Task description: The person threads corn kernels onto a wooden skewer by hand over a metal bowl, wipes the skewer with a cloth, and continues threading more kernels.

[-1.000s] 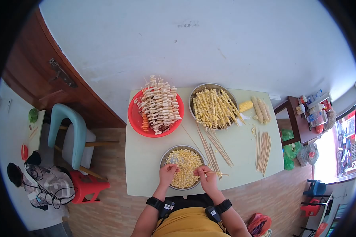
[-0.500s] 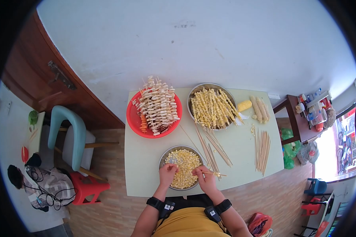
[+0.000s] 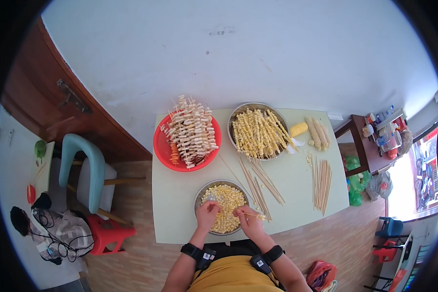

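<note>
A steel bowl (image 3: pixel 197 199) of loose corn kernels (image 3: pixel 227 196) stands at the table's near edge. Over its left side, my left hand (image 3: pixel 208 215) is closed in a pinch; whatever its fingertips hold is too small to make out. Above the bowl's right side, my right hand (image 3: pixel 249 223) grips a thin wooden skewer (image 3: pixel 251 214), which points right past the rim. A few yellow kernels show near the skewer's outer end. The two hands' fingertips face each other, slightly apart.
Behind are a red basin (image 3: pixel 158 155) of pale skewered slices and a steel basin (image 3: pixel 233 141) of corn skewers. Bare skewers (image 3: pixel 321 187) lie right, near stripped cobs (image 3: pixel 318 134) and a yellow corn piece (image 3: pixel 299 129). More skewers (image 3: pixel 262 181) lie centrally.
My right hand has moved slightly left and down, towards my left hand. Less of the skewer sticks out to the right. The whole view has shifted a little.
</note>
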A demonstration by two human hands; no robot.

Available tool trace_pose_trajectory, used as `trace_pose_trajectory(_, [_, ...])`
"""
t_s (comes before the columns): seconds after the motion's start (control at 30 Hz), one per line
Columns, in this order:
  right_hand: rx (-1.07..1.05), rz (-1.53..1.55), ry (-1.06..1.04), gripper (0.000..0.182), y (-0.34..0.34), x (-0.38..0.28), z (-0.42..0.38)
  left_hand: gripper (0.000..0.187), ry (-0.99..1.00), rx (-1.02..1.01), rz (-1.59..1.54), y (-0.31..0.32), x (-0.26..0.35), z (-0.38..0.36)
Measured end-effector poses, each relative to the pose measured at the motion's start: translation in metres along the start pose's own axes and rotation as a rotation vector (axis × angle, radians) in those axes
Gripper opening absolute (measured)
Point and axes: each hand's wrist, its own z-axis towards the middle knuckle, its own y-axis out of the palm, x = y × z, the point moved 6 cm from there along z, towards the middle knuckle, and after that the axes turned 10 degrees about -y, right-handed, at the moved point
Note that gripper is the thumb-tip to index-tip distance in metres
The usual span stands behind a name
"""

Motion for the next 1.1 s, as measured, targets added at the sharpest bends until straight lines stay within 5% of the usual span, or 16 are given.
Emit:
trace_pose_trajectory(0.2, [0.047,0.070,0.008,0.012,0.008,0.001,0.002,0.007,-0.027,-0.189,-0.095,0.020,0.027,-0.010])
trace_pose_trajectory(0.27, [0.109,0.152,0.061,0.014,0.006,0.004,-0.002,0.006,0.046,0.062,0.109,0.001,0.036,-0.007])
trace_pose_trajectory(0.4, [0.239,0.318,0.126,0.024,-0.014,0.007,-0.003,0.006,0.041,0.138,0.090,-0.016,0.022,0.001])
trace_pose_trajectory(0.57, [0.148,0.339,0.239,0.036,-0.012,0.003,0.000,0.008,0.035,-0.068,0.020,0.007,0.032,-0.003])
trace_pose_trajectory(0.77, [0.208,0.001,-0.093,0.033,-0.013,-0.011,0.011,0.011,-0.046,-0.474,-0.218,0.057,0.077,-0.033])
trace_pose_trajectory(1.1, [0.238,0.275,0.203,0.033,-0.009,0.005,0.004,0.014,-0.101,-0.411,-0.138,0.033,0.053,-0.015])
